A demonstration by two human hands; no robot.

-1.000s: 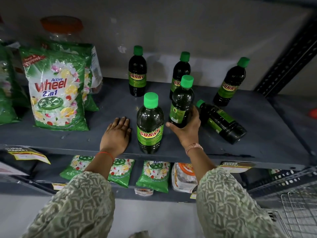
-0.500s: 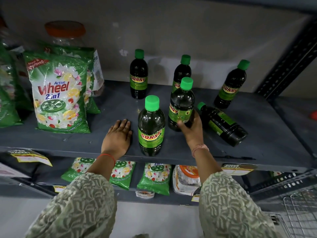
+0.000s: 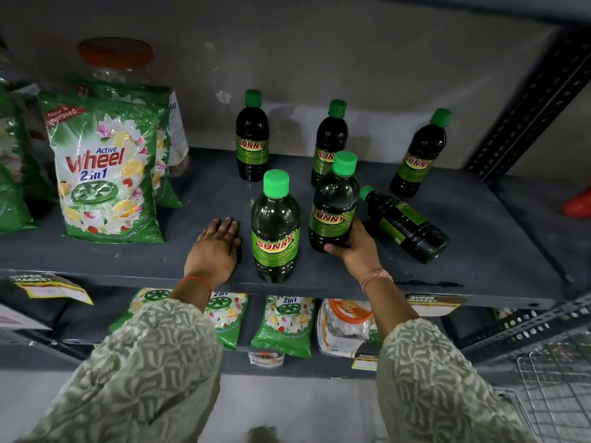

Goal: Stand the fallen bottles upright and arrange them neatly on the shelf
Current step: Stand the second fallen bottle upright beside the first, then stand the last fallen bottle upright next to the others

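Head view. Grey shelf [image 3: 463,251], six green-capped bottles on its right half.

Right hand [image 3: 355,251]: grip wrapped round the base of one upright bottle [image 3: 332,212], thumb under the label, fingers behind it. Cannot tell if the base sits on the shelf or is just off it.

Left hand [image 3: 214,247]: flat on the shelf, palm down, fingers together, grasping nothing. It lies just beside the front bottle [image 3: 276,231], which stands upright near the front edge of the shelf.

One fallen bottle [image 3: 404,223] lies on its side just right of the held one, cap pointing back-left, base toward the front-right. The hand's knuckles are close against its neck end.

Three more stand near the back wall: back-left bottle [image 3: 252,139], back-middle bottle [image 3: 329,139] partly hidden behind the held one, back-right bottle [image 3: 419,155] well apart from the others.

Open room: bare shelf between the detergent bags [image 3: 105,174] on the left and the bottles; a wide bare patch right of the fallen bottle out to the slotted upright post [image 3: 527,107]; a strip along the front edge on the right.

Below: a lower shelf with smaller detergent packets [image 3: 284,324]. Wire basket [image 3: 556,388] at bottom right.
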